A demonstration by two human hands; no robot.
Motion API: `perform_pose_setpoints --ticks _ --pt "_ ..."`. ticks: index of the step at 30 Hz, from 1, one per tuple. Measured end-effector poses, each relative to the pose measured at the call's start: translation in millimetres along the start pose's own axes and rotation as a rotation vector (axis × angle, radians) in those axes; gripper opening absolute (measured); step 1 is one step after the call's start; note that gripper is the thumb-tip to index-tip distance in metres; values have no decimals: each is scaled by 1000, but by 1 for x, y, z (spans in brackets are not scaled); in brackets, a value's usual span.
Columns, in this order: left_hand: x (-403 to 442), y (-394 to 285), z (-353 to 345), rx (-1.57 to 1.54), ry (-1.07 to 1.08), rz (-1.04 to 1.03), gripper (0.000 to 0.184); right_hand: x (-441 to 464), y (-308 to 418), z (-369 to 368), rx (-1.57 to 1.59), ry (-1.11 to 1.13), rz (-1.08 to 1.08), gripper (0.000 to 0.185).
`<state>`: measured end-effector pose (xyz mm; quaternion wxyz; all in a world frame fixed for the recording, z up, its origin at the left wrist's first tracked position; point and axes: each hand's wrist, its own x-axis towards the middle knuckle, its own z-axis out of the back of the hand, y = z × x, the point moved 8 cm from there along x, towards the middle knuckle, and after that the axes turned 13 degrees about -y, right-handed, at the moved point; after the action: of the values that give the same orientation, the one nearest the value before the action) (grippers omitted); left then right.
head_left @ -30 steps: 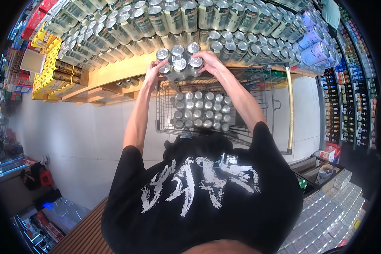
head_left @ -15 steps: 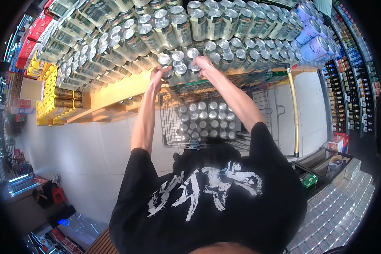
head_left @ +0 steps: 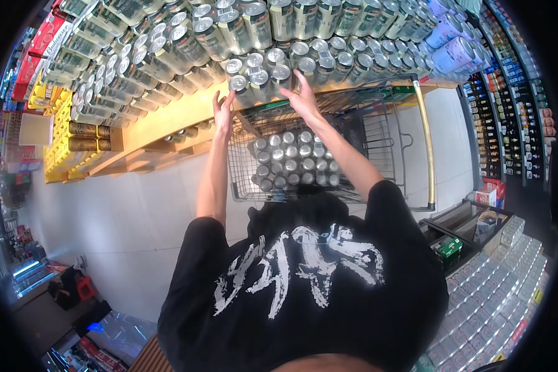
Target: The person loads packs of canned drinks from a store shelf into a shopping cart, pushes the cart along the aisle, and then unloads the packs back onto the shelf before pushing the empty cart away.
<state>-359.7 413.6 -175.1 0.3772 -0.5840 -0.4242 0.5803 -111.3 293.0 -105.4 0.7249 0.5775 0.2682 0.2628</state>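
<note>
A plastic-wrapped pack of cans [head_left: 258, 80] sits at the front of the wooden shelf, between my two hands. My left hand [head_left: 223, 113] is at the pack's left front corner, its fingers spread and holding nothing. To the right, my right hand [head_left: 302, 99] is open, with thumb and fingers apart beside the pack's right side; whether a fingertip touches the wrap I cannot tell. Below my forearms stands a metal shopping cart [head_left: 234, 180], and upright wrapped cans [head_left: 294, 162] fill part of its basket.
More wrapped cans [head_left: 304, 18] rise in stacked rows behind the pack. Yellow can packs [head_left: 80, 146] stand at the shelf's left end. The cart's gold handle [head_left: 426, 142] is to my right. Stacked packs [head_left: 483, 304] and a dark crate [head_left: 474, 232] lie at lower right.
Both hands were against the sides of the pack; now their fingers have opened and drawn back a little towards me. The pack stays at the shelf front while the view has shifted slightly.
</note>
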Motion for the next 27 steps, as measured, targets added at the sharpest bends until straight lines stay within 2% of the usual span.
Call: perform_pose_setpoints --ticks 1,3,5,7,9,11,13,14,16,17,18,19,22,27 --pt "-9 11 11 104 -36 -94 91 -16 -2 18 -1 12 45 72" --pt "-43 39 37 131 -90 -324 92 -49 0 77 41 -111 163 55" --pt "-80 74 62 413 -2 -573 94 -65 -14 145 116 -199 153 42" --pt "-106 153 94 828 270 -568 99 -81 -15 221 29 -430 202 34" --pt "-145 202 118 1173 530 -512 99 -96 -12 294 -221 -733 380 32" --pt "-164 247 146 1310 729 -280 96 -113 -10 349 -325 -902 445 33" --pt "-177 278 164 1338 860 -121 88 -122 -12 392 -666 -1033 578 43" --pt "-181 276 164 1370 847 -247 77 -123 -22 412 -940 -1108 496 47" --pt "-190 268 158 1388 827 -231 71 -124 -51 449 -1490 -1221 299 56" --pt "-195 267 156 1397 818 -219 68 -112 -86 483 -1359 -1078 148 58" --pt "-202 263 154 1414 786 -396 60 -101 -125 516 -1227 -931 1 62" --pt "-207 262 154 1435 757 -424 60 -98 -153 531 -1089 -785 -141 65" --pt "-220 257 155 1476 672 -520 54 -101 -143 526 -1140 -549 -136 61" --pt "-220 263 156 1417 661 -424 48 -112 -128 515 -1179 -488 -122 52"
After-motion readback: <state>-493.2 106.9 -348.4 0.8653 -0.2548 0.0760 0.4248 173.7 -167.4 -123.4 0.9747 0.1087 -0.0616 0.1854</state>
